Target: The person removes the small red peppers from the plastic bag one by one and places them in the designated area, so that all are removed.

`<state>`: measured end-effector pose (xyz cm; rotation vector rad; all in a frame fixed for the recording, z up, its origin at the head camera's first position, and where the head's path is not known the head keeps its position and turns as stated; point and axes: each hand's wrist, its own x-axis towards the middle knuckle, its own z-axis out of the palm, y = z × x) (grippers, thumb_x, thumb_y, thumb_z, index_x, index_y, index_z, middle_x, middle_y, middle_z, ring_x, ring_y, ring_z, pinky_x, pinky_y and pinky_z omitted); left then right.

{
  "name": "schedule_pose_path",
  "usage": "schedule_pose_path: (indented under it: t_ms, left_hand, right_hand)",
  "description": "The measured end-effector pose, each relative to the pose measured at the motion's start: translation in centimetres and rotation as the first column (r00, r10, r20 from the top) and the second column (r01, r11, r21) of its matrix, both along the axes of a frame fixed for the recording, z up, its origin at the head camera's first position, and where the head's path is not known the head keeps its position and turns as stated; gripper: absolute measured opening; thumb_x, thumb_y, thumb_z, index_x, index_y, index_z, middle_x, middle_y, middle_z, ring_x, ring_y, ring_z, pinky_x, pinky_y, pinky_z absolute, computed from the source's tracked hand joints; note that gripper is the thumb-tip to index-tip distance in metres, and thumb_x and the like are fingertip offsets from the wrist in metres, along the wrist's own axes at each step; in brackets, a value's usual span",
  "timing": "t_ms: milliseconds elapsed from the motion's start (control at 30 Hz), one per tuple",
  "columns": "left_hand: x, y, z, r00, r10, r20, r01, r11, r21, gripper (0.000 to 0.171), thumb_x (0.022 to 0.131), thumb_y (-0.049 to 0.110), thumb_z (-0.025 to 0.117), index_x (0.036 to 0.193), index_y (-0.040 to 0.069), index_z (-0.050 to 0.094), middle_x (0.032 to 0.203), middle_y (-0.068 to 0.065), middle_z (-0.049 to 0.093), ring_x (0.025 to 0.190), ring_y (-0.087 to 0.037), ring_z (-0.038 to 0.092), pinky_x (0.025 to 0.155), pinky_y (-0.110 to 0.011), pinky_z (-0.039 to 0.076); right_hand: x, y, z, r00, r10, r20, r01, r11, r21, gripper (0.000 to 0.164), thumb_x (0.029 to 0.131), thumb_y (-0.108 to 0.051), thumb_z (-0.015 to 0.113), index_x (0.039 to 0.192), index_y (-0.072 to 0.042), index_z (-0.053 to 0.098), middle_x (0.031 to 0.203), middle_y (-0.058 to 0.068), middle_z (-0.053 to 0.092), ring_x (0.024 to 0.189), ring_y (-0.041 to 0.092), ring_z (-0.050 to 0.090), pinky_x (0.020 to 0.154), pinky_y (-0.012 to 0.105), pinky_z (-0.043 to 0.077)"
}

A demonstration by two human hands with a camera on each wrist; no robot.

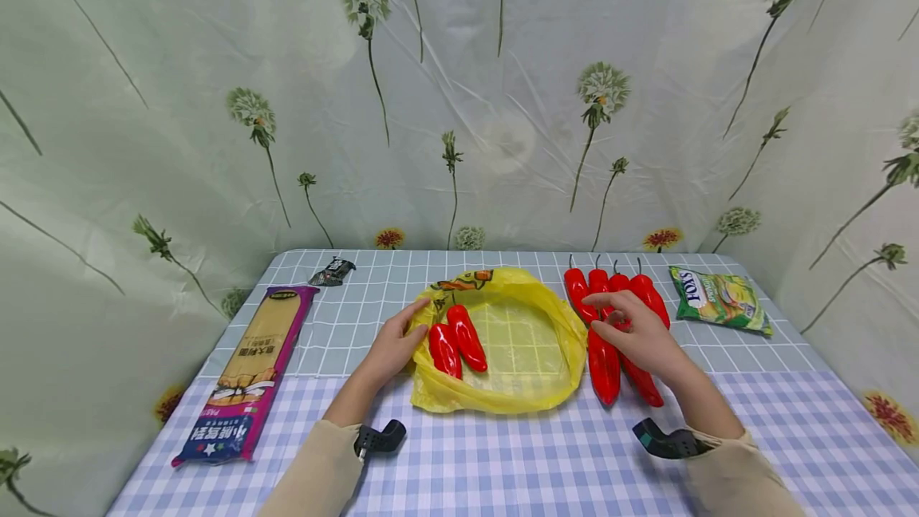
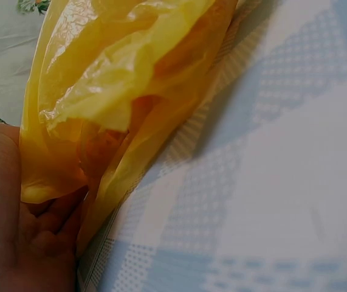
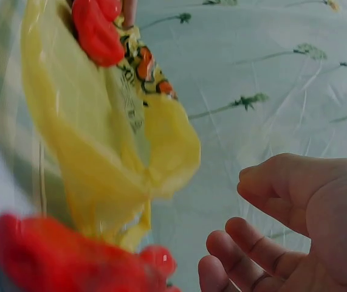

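The right hand [image 1: 644, 339] is hovering over a cluster of red peppers [image 1: 604, 365], its thumb and fingers standing wide apart and holding nothing. The left hand [image 1: 395, 345] is touching the left wall of a yellow bag [image 1: 495, 403]; whether its fingers are pinching the plastic I cannot tell. The step in hand looks like loading: two peppers [image 1: 467, 337] are lying inside the bag, just right of the left fingers, and the rest are lying outside, beneath and around the right fingers. The next move probably calls for the right fingers closing around one pepper's body, with the left hand steadying the bag's open mouth. Beyond the right fingers, the far row is pointing its stems away, long axes running roughly front to back. Nearer than those fingers, one pepper is lying almost straight while another is slanting, its tip pointing near and rightward. Inside the bag, both are pointing stems far, tips near and angling right.
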<state>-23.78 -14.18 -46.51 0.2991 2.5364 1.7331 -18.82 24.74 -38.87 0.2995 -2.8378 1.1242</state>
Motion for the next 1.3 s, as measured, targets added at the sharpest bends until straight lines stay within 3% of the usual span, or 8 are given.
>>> schedule_pose_path:
  t_ms: [167, 400, 633, 1000, 1300]
  left_hand:
    - [-0.1, -0.1, -0.2, 1.000, 0.006, 0.009, -0.006, 1.000, 0.003, 0.052, 0.100, 0.012, 0.054, 0.151, 0.013, 0.043, 0.158, -0.017, 0.040, 0.145, -0.034, 0.041, 0.119, -0.049, 0.037]
    - [-0.3, 0.0, -0.4, 1.000, 0.015, 0.021, -0.015, 1.000, -0.006, 0.053, 0.100, 0.012, 0.053, 0.152, 0.014, 0.042, 0.159, -0.016, 0.039, 0.146, -0.033, 0.040, 0.119, -0.048, 0.036]
    - [-0.3, 0.0, -0.5, 1.000, 0.020, 0.016, -0.020, 1.000, -0.006, 0.053, 0.100, 0.012, 0.053, 0.151, 0.016, 0.044, 0.158, -0.015, 0.040, 0.144, -0.033, 0.043, 0.118, -0.049, 0.038]
    - [-0.1, 0.0, -0.4, 1.000, 0.005, -0.021, -0.005, 1.000, 0.010, 0.052, 0.099, 0.009, 0.054, 0.150, 0.015, 0.046, 0.157, -0.018, 0.041, 0.141, -0.035, 0.045, 0.117, -0.050, 0.039]
    - [-0.1, 0.1, -0.3, 1.000, 0.006, -0.014, -0.006, 1.000, 0.005, 0.052, 0.099, 0.008, 0.054, 0.150, 0.015, 0.046, 0.157, -0.017, 0.042, 0.142, -0.034, 0.044, 0.117, -0.049, 0.039]
  right_hand:
    - [-0.3, -1.7, 0.1, 0.999, 0.035, 0.001, -0.035, 0.999, -0.017, 0.041, 0.091, -0.013, 0.069, 0.131, -0.014, 0.061, 0.126, 0.016, 0.059, 0.104, 0.027, 0.059, 0.078, 0.031, 0.062]
    - [-0.7, -3.9, -0.3, 0.996, 0.094, 0.002, -0.094, 0.993, -0.069, 0.038, 0.091, -0.011, 0.068, 0.128, -0.014, 0.062, 0.125, 0.012, 0.060, 0.101, 0.025, 0.061, 0.078, 0.025, 0.061]
    - [-1.3, -6.0, -0.8, 0.989, 0.147, 0.031, -0.143, 0.983, -0.115, 0.037, 0.092, -0.013, 0.068, 0.129, -0.014, 0.062, 0.129, 0.015, 0.058, 0.103, 0.024, 0.062, 0.084, 0.036, 0.062]
    - [-2.4, -9.7, -1.6, 0.975, 0.207, 0.077, -0.189, 0.964, -0.186, 0.040, 0.094, -0.012, 0.066, 0.133, -0.013, 0.059, 0.132, 0.019, 0.057, 0.106, 0.026, 0.064, 0.087, 0.038, 0.060]
    - [-3.3, -12.4, -2.5, 0.960, 0.257, 0.115, -0.220, 0.940, -0.259, 0.046, 0.094, -0.011, 0.065, 0.139, -0.008, 0.054, 0.135, 0.021, 0.056, 0.107, 0.030, 0.063, 0.080, 0.034, 0.061]
